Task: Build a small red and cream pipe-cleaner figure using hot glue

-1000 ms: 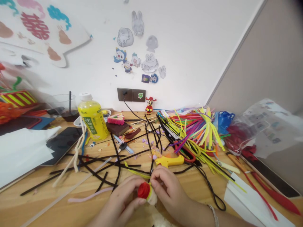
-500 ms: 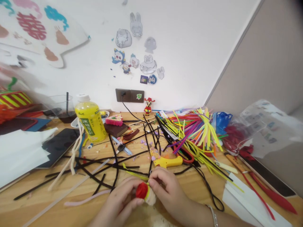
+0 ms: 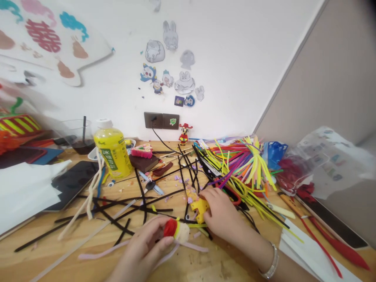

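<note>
Over the near part of the wooden surface (image 3: 229,264), a fuzzy red, yellow and white piece (image 3: 177,230) is sitting in the left hand (image 3: 147,243), whose grip is pinching it between thumb and fingers. Just beyond and to the right, the right hand (image 3: 221,211) is holding a yellow glue gun (image 3: 199,206), its grip pressing together on one end. Farther out, black strips (image 3: 111,218) are lying crisscrossed, a yellow drink bottle (image 3: 113,150) is standing left, and bundled coloured strips (image 3: 254,160) are resting right.

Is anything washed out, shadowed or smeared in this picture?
Head view throughout: the white paper at left is nearly washed out; the poster throws a soft shadow on the wall; the plastic bag looks smeared towards the right edge; the top right corner goes dark; the red-and-cream piece in the left hand lacks fine detail.
</note>
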### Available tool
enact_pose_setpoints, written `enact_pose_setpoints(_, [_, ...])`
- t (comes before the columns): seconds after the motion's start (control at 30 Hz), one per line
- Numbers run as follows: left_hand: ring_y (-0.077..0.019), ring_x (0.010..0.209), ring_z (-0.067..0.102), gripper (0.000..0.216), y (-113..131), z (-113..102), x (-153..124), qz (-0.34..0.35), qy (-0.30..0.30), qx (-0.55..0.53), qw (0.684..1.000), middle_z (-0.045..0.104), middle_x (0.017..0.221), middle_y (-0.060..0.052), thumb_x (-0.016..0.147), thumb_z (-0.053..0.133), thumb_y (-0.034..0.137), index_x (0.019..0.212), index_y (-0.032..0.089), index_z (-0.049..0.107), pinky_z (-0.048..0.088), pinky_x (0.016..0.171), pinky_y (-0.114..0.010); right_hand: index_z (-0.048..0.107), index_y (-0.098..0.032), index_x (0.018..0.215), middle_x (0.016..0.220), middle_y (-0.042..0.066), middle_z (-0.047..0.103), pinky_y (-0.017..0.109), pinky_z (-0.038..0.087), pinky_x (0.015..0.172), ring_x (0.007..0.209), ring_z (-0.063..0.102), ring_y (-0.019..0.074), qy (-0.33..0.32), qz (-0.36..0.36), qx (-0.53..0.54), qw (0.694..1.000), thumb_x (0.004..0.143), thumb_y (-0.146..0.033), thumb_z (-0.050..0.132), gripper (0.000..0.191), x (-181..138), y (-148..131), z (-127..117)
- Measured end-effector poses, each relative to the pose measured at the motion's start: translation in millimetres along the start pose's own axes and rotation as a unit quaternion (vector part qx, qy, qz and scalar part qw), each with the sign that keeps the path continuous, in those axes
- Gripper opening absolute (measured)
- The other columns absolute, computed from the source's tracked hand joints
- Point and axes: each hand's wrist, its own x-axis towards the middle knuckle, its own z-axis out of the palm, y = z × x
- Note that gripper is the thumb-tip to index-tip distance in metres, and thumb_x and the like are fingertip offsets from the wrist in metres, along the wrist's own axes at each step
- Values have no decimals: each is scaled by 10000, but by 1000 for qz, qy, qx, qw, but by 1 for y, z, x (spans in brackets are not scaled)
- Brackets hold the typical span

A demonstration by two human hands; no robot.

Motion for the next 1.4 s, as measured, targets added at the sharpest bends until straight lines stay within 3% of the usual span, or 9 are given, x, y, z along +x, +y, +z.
enact_pose_setpoints(0.17, [-187, 725, 653, 103, -4, -2, 0, 11, 13, 13, 1000, 700, 774, -28, 700, 603, 256, 788, 219, 644, 539, 640, -242, 570, -142, 1057, 996, 106, 551, 334, 416, 818, 917, 502, 216, -63, -58, -7, 996, 642, 39, 419, 477, 2, 12, -2])
enact_pose_setpoints(0.27, [-187, 734, 656, 114, -4, -3, 1, 8, 25, 17, 999, 697, 784, -32, 705, 599, 250, 806, 215, 639, 542, 651, -241, 584, -131, 1027, 988, 109, 546, 336, 425, 806, 908, 506, 216, -25, -75, 6, 997, 640, 38, 453, 442, 6, 18, 1])
enact_pose_setpoints(0.37, [-182, 746, 655, 110, -3, -5, 3, -1, 30, 30, 999, 694, 796, -31, 720, 583, 250, 813, 217, 633, 542, 660, -238, 600, -132, 936, 913, 98, 577, 364, 433, 787, 869, 521, 229, 54, -61, 40, 996, 650, 3, 512, 328, 9, 18, -2])
enact_pose_setpoints(0.47, [-188, 755, 656, 123, -3, -6, 4, -2, 42, 48, 998, 695, 808, -36, 710, 587, 249, 820, 215, 631, 544, 672, -249, 579, -174, 904, 854, 58, 601, 349, 461, 739, 802, 556, 208, 122, -39, 159, 979, 708, -79, 552, 220, 7, 13, -11])
enact_pose_setpoints(0.57, [-194, 762, 657, 138, -4, -6, 4, 3, 61, 66, 996, 695, 824, -45, 703, 581, 247, 825, 208, 632, 545, 689, -265, 565, -202, 875, 795, 29, 626, 309, 497, 651, 710, 597, 182, 113, -16, 337, 935, 752, -231, 592, 129, 2, 11, -17])
enact_pose_setpoints(0.67, [-199, 782, 650, 141, -4, -7, 2, 12, 76, 101, 992, 691, 838, -50, 710, 577, 247, 833, 206, 633, 537, 725, -283, 570, -206, 820, 727, 23, 633, 299, 508, 603, 665, 610, 185, 105, -10, 433, 895, 734, -382, 630, 205, -2, 13, -14])
enact_pose_setpoints(0.97, [-206, 870, 627, 165, -10, -10, -4, 52, 87, 141, 985, 670, 932, -63, 744, 567, 226, 902, 221, 612, 511, 775, -304, 574, -195, 752, 667, 9, 531, 252, 466, 536, 592, 535, 151, 64, -60, 452, 888, 739, -496, 593, 302, -7, 9, -11])
enact_pose_setpoints(1.4, [-192, 820, 630, 150, -4, -9, -4, 78, 100, 156, 980, 664, 888, -48, 756, 550, 217, 899, 222, 598, 512, 736, -285, 587, -186, 793, 719, 19, 537, 268, 457, 592, 648, 535, 164, 21, -28, 467, 883, 723, -487, 619, 310, -11, 12, -1])
